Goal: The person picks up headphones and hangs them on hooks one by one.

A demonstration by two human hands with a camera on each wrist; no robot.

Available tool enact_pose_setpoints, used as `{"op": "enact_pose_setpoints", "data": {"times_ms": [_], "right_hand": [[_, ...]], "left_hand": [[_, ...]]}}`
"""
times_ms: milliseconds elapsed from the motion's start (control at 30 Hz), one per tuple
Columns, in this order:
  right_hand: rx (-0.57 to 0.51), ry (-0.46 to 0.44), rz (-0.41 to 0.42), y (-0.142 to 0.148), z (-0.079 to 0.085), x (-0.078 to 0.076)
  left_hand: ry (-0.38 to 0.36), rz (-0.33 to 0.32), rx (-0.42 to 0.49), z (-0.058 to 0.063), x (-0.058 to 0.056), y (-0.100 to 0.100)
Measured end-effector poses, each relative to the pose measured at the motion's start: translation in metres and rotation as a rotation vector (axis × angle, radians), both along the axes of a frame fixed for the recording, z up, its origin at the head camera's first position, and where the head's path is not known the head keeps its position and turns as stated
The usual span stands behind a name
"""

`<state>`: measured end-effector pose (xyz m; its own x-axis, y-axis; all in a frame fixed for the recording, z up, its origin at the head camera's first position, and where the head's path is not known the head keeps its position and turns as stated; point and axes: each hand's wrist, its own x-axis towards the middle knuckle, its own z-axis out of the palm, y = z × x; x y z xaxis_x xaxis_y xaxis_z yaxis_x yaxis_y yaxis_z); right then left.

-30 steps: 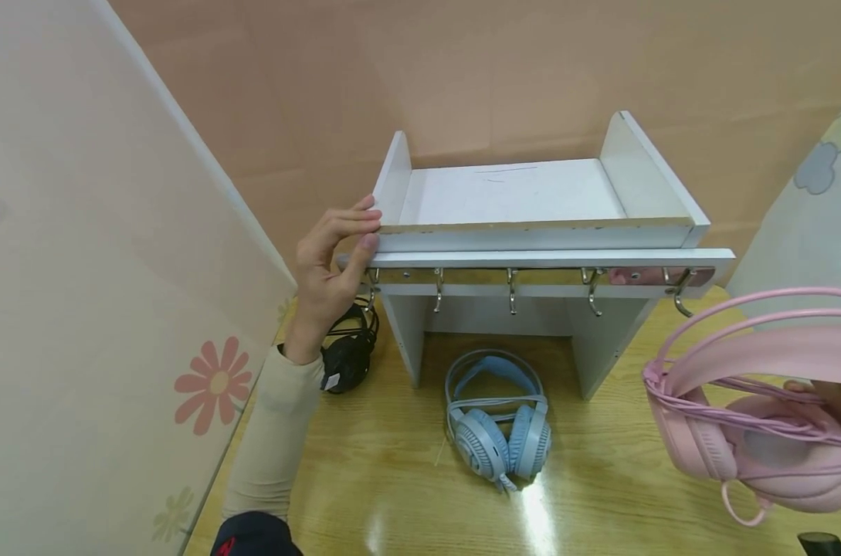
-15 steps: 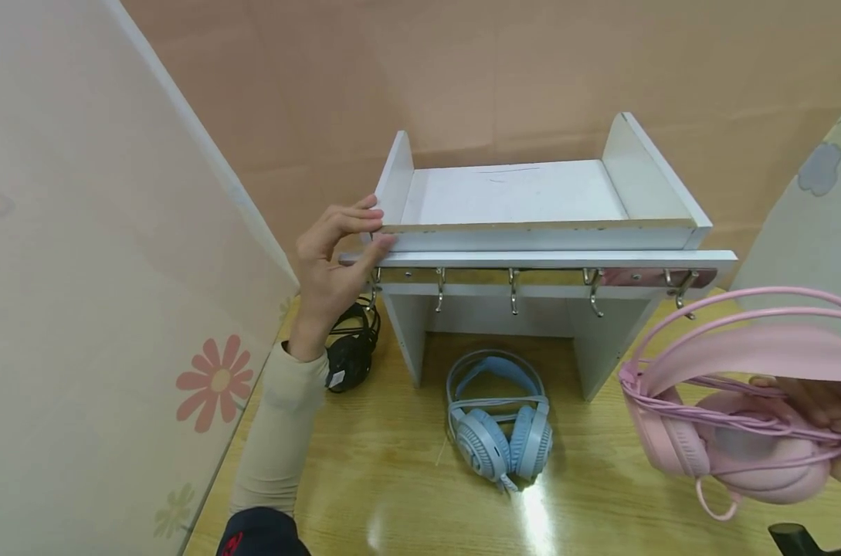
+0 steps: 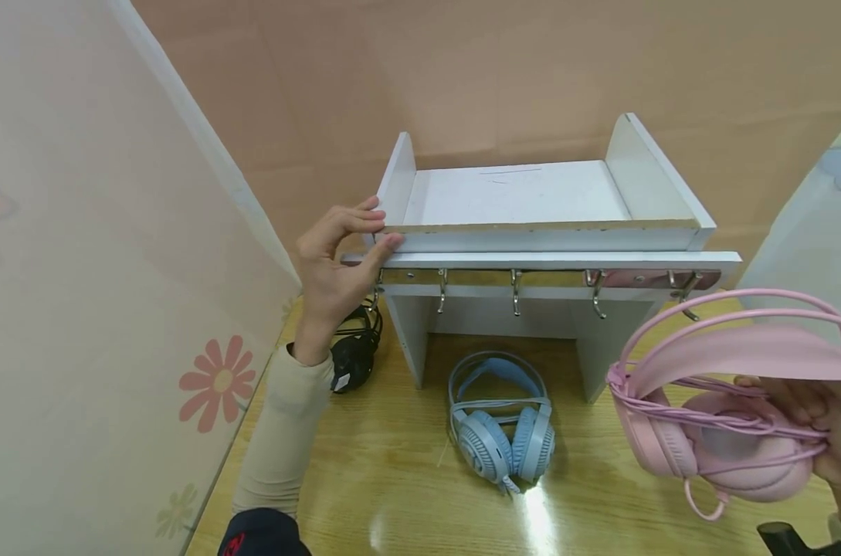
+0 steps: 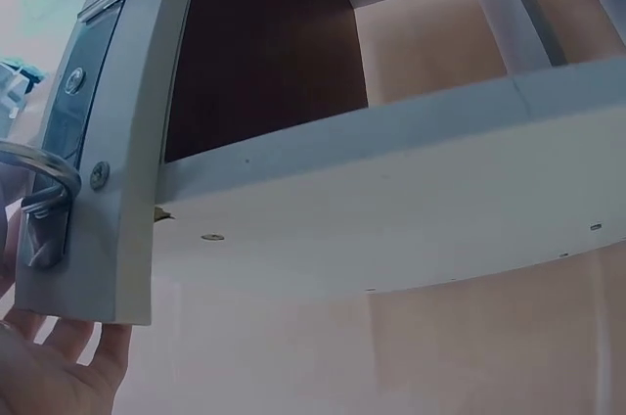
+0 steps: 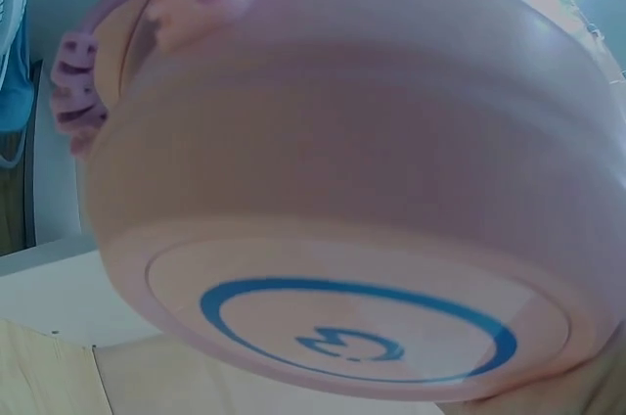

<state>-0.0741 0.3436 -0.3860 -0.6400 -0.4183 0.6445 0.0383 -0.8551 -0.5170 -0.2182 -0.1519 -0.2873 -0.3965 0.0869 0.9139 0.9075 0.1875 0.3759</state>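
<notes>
At the left end of a white wooden shelf (image 3: 531,242), my left hand (image 3: 340,270) grips the corner, thumb in front and fingers over the side. A metal strip with several hooks (image 3: 516,292) runs along the shelf's front; in the left wrist view, two hooks (image 4: 44,175) show close to that hand. My right hand (image 3: 819,417) holds a pink headset (image 3: 733,355) above the table at the right, its cable wound round it. The headset's ear cup (image 5: 323,170) fills most of the right wrist view. A light blue headset (image 3: 501,425) lies on the table below the shelf.
A black headset or cable bundle (image 3: 356,355) lies beside the shelf's left leg. Patterned white panels (image 3: 114,270) stand at left and right, with a brown backdrop (image 3: 490,69) behind. A black object (image 3: 785,537) shows at the lower right of the wooden table (image 3: 364,479).
The right hand has brought the pink headset leftward, nearer the shelf's right end. The left hand's thumb has slid slightly right along the shelf front.
</notes>
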Motion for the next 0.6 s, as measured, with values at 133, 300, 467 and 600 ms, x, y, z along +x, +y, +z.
{"op": "enact_pose_setpoints", "data": {"times_ms": [133, 300, 467, 600], "right_hand": [[0.011, -0.01, -0.013, -0.0015, 0.0011, 0.0007], [0.016, -0.05, -0.011, -0.0027, 0.001, 0.0008], [0.02, -0.087, 0.01, -0.003, -0.0017, -0.0001], [0.022, -0.119, -0.043, -0.0039, -0.0055, 0.0003]], "left_hand": [[-0.005, 0.019, 0.006, 0.0003, 0.0001, 0.0029], [-0.021, 0.05, -0.014, -0.0004, 0.0025, 0.004], [-0.018, 0.057, -0.005, -0.0005, 0.0011, 0.0037], [-0.009, 0.056, 0.005, -0.0008, -0.0016, 0.0028]]}}
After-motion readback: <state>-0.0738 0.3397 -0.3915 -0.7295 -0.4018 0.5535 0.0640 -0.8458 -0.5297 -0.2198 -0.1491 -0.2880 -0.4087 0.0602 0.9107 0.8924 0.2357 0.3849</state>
